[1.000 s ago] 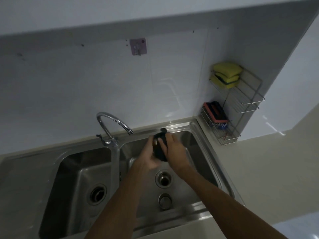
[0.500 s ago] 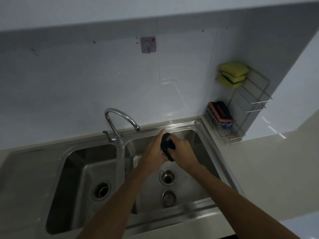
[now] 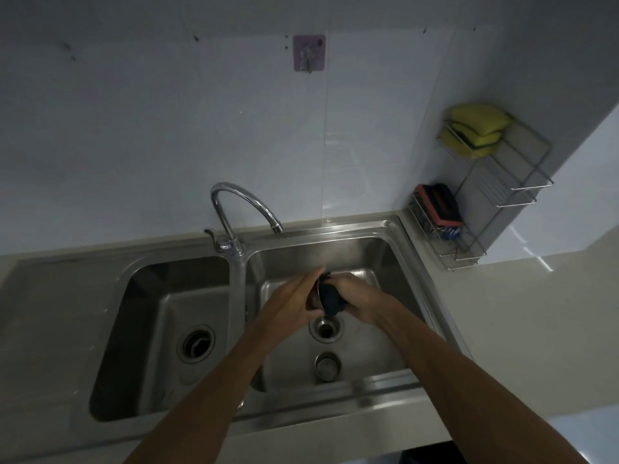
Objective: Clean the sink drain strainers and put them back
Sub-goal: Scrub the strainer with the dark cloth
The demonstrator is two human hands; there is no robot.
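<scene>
The left hand (image 3: 293, 304) and right hand (image 3: 360, 296) meet just above the right drain (image 3: 325, 330), pressed toward each other with a strainer (image 3: 315, 298) and a dark pad (image 3: 330, 298) between them. The left hand holds the metal strainer, its fingers stretched along the far side and the thumb under it. The right hand's fingers curl tightly round the dark pad, which is pushed against the strainer's open side. How much of the pad sits inside the strainer cannot be told.

The right drain itself stands open. A second strainer (image 3: 328, 365) rests on the basin floor just on the near side of that drain, apart from both hands. The sink (image 3: 150, 259) has two basins. The left drain (image 3: 197, 343) lies well to the left of the right drain, across the divider.

Behind and to the left of the right drain rises the curved faucet (image 3: 223, 224). Far to the right of the drain and behind it, a wire rack (image 3: 495, 182) stands in the corner, with yellow sponges (image 3: 475, 128) on top and a red-and-black scrubber (image 3: 438, 204) lower down. A wall hook (image 3: 308, 55) hangs high on the tiles behind the drain.
</scene>
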